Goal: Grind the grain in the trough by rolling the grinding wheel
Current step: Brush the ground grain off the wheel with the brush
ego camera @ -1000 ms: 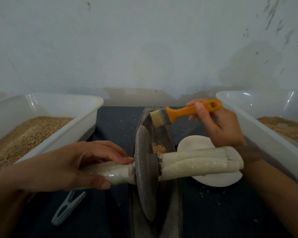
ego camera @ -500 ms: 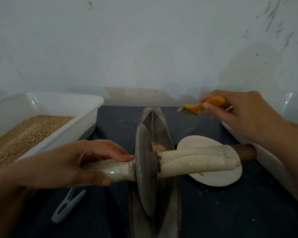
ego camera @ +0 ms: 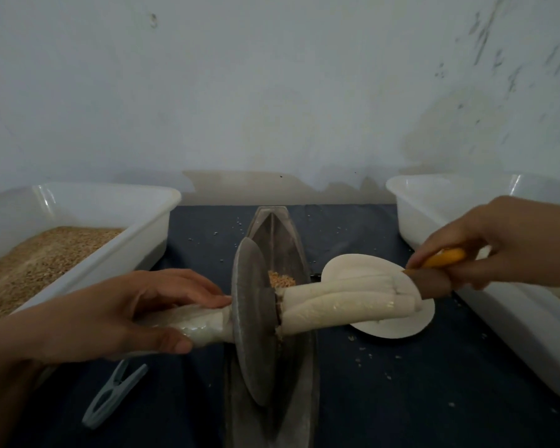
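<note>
**Two hands at the axle, wheel not yet rolling**

Two hands are at the tool. Left hand (ego camera: 110, 315) is wrapped round the padded left handle (ego camera: 204, 324), fingers over the top, thumb under: a full grasp. Right hand (ego camera: 511, 244) has its fingers curled round an orange brush handle (ego camera: 443, 257), held just over the bare brown end of the right handle (ego camera: 432, 284). Whether the fingers also touch that end I cannot tell from this angle.

Grinding wheel (ego camera: 253, 324) stands on edge in the metal trough (ego camera: 282, 240), around the middle of its length, tilted slightly. A small heap of grain (ego camera: 280, 279) lies in the trough just behind the wheel, on the far side, touching or nearly touching the disc.

Other items: white bin on the left (ego camera: 149, 218) holding grain, a second white bin on the right (ego camera: 434, 202), a white disc-shaped plate (ego camera: 353, 263) on the dark cloth under the right handle, a pale clothes peg (ego camera: 110, 396) near the left forearm, scattered kernels on the cloth.

Judgement: preparatory step; grinding proper has not begun. Only one hand is seated on the axle. Next move calls for the right hand to be freed of the brush and to take the right handle, then an even push forward over the heap, with the wheel kept upright.
</note>
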Action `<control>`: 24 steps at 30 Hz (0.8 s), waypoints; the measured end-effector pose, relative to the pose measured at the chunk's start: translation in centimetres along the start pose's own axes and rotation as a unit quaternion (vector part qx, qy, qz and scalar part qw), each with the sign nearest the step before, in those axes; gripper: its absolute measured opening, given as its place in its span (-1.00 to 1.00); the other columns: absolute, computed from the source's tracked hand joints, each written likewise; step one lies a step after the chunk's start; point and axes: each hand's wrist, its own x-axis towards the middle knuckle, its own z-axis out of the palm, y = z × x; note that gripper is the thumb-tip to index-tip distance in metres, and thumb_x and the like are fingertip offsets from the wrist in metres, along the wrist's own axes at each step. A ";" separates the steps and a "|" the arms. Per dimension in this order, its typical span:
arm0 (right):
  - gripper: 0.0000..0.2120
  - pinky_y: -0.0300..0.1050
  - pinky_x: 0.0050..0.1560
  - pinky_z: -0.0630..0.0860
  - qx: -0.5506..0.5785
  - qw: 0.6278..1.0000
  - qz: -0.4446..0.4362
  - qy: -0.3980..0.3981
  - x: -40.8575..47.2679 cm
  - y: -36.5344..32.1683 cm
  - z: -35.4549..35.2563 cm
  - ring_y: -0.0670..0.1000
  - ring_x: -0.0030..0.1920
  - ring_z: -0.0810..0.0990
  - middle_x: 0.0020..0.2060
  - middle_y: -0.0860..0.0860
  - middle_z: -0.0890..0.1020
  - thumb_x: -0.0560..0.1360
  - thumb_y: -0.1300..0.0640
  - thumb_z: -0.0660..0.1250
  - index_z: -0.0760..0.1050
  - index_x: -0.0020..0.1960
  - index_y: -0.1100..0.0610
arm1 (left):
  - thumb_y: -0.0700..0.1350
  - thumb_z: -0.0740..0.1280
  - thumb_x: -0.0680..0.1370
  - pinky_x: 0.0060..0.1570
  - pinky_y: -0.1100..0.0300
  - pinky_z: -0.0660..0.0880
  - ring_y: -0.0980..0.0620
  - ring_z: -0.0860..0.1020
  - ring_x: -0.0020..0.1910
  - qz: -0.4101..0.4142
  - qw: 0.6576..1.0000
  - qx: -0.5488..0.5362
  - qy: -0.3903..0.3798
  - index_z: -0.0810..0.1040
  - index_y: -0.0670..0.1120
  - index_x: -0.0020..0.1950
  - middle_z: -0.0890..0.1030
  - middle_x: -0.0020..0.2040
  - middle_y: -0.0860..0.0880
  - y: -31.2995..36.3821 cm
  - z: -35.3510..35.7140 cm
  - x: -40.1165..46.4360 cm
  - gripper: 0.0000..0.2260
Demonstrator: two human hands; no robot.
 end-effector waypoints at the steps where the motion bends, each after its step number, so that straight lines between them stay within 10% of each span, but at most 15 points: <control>1: -0.65 -0.38 -0.23 0.55 0.018 1.000 -0.004 -0.018 0.0 0.4 0.1 -0.19 -0.27 0.65 -0.26 -0.28 0.65 0.37 -0.02 0.30 0.46 -0.02 -0.49 | 0.06 0.45 0.46 0.23 0.26 0.39 0.06 0.45 0.30 0.000 1.000 0.001 0.005 0.51 0.07 0.29 0.49 0.29 0.07 -0.1 0.0 0.0 -0.59; 8: -0.73 -0.26 -0.34 0.59 0.110 0.992 0.062 -0.027 -0.1 3.0 0.0 -0.14 -0.24 0.66 -0.29 -0.16 0.67 0.34 0.08 0.50 0.59 -0.19 -0.32 | 0.09 0.45 0.44 0.20 0.37 0.37 0.13 0.46 0.29 0.003 1.000 0.010 0.009 0.51 0.09 0.28 0.48 0.30 0.11 -0.5 0.0 0.0 -0.58; 15: -0.27 -0.46 -0.23 0.47 -0.031 0.991 0.042 -0.122 -1.5 2.4 2.9 -0.49 -0.04 0.48 -0.05 -0.60 0.44 -0.14 -0.66 0.23 0.28 0.05 -0.63 | 0.07 0.44 0.45 0.22 0.30 0.38 0.09 0.44 0.31 0.002 1.000 0.010 0.003 0.49 0.08 0.31 0.48 0.31 0.08 -0.5 0.0 0.1 -0.57; 24: -0.59 -0.70 -0.13 0.30 -0.027 0.973 -0.041 0.225 -4.0 0.2 10.0 -0.57 -0.16 0.44 -0.25 -0.61 0.44 0.30 -0.50 0.09 0.25 0.15 -0.58 | 0.02 0.45 0.47 0.24 0.21 0.38 0.03 0.45 0.32 0.002 1.000 0.019 0.014 0.47 0.03 0.34 0.45 0.34 0.01 -1.3 0.1 0.2 -0.55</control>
